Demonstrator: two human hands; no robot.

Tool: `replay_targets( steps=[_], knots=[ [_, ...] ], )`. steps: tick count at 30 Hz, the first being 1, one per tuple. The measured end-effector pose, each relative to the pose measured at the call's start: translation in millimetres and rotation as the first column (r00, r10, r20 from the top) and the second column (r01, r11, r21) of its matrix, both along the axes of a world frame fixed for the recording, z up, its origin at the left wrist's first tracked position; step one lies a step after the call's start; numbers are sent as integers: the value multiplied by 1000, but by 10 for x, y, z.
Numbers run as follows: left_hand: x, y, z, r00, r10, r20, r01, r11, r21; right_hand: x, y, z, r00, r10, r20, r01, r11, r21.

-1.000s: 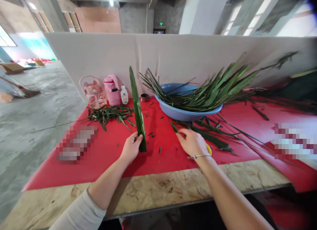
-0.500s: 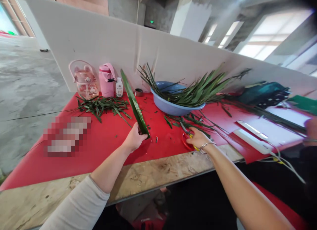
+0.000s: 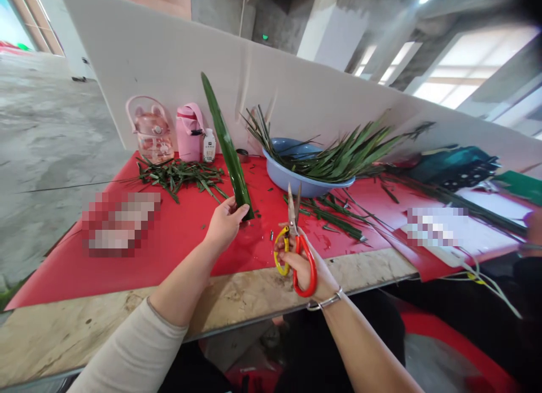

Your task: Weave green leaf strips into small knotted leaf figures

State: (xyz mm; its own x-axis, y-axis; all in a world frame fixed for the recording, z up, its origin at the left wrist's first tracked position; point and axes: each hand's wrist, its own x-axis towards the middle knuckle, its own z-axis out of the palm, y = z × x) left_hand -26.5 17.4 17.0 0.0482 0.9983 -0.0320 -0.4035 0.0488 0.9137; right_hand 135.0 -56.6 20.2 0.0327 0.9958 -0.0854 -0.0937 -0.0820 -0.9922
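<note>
My left hand (image 3: 226, 221) pinches a long green leaf (image 3: 228, 150) near its lower end, and the leaf stands up, leaning to the left. In my right hand (image 3: 305, 263) is a pair of scissors (image 3: 293, 218) with one yellow and one red handle loop. Fingers pass through the loops, and the blades point up, slightly parted, to the right of the leaf and apart from it. Behind the scissors stands a blue basin (image 3: 288, 175) with many long green leaves (image 3: 351, 156) sticking out over its right side.
Cut leaf pieces (image 3: 182, 175) lie heaped at the left, before two pink bottles (image 3: 189, 133) and a small white bottle (image 3: 209, 145). Leaf strips (image 3: 339, 218) lie right of the scissors. A white power strip (image 3: 436, 243) with cables is at the right, near another person's arm (image 3: 534, 226).
My right hand has lifted the scissors off the table and brought them left and upright, blades parted. My left hand has raised the leaf a little.
</note>
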Motion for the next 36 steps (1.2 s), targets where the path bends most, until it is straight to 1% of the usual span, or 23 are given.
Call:
replay_targets(
  steps=[3,6,8,9,12,15,17,19,21,23,25,28,32,36],
  knots=[
    [27,-31,23,998,-61,35,61,998,14,-142,99,32,999,7,37,-9,998,68],
    [74,-75,22,986,-157,49,157,988,6,-262,210,44,994,-61,93,43,983,181],
    [89,-90,13,983,-178,47,179,984,-15,-313,290,5,987,-126,100,101,969,226],
    [90,-92,8,983,-179,47,180,983,-26,-327,329,-27,986,-146,84,124,966,225],
    [85,-85,-11,978,-207,38,207,978,-19,-338,430,-132,989,-147,-17,148,975,164],
    [90,-82,-26,974,-227,16,227,974,23,-314,464,-158,992,-113,-55,119,985,124],
    [93,-84,-21,981,-196,7,196,980,19,-278,425,-107,997,-73,-26,75,993,89],
    [86,-85,6,990,-138,13,138,990,-5,-222,333,-20,1000,3,21,-3,1000,11],
    [71,-86,51,996,-85,33,86,996,-37,-155,205,68,993,85,87,-78,994,-73],
    [57,-89,103,996,-52,72,57,996,-69,-92,69,125,977,138,165,-121,987,-110],
    [52,-97,143,992,-41,116,52,994,-93,-50,-46,138,956,186,228,-165,981,-107],
    [64,-114,162,987,-49,153,68,991,-118,-35,-146,94,941,229,250,-216,973,-78],
    [90,-122,148,987,-62,147,85,984,-156,-55,-166,45,930,257,264,-246,966,-75],
    [95,-117,150,988,-44,145,68,985,-161,-84,-168,83,932,258,256,-244,966,-84]
  ],
)
